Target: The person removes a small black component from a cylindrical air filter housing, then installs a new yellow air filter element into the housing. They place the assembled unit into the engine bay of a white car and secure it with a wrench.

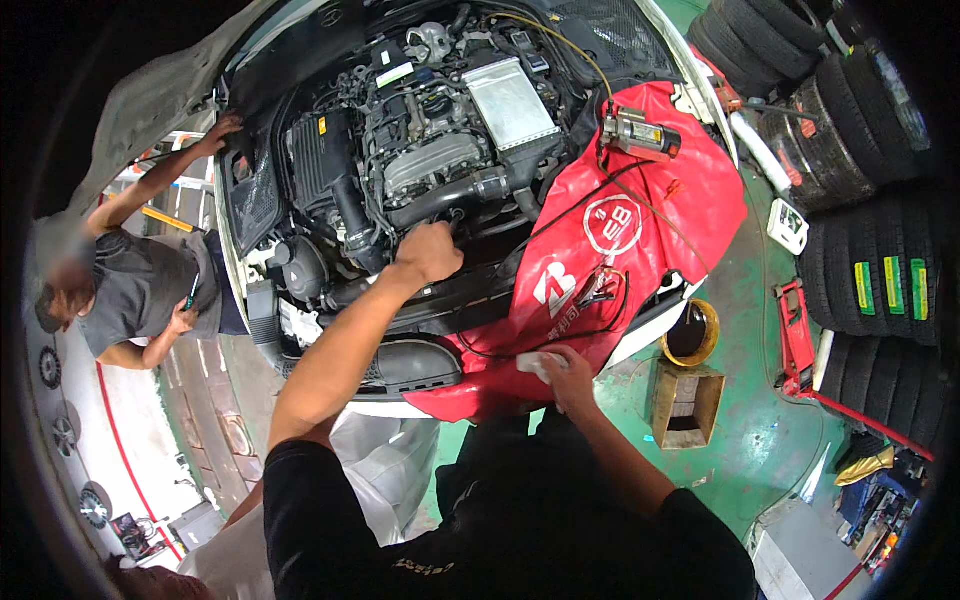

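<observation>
My left hand (431, 251) reaches over the front of a car's engine bay, its fingers curled downward beside a black intake pipe (450, 202). Its fingertips are hidden, so whether it grips anything does not show. Low over the front edge, my right hand (574, 379) holds a crumpled white cloth or paper wipe (538, 364). Beneath it lies a red fender cover (645, 187) with white print. On that cover rest a small metal pump-like device (641, 136) with a hose and a clear plastic packet (600, 286).
At the left fender a co-worker (150, 285) leans in, one hand on the car's edge, the other holding a thin tool. Another person (225, 555) is close at my left. A bucket of dark liquid (690, 334), a red floor jack (793, 337) and stacked tyres (870, 255) stand right.
</observation>
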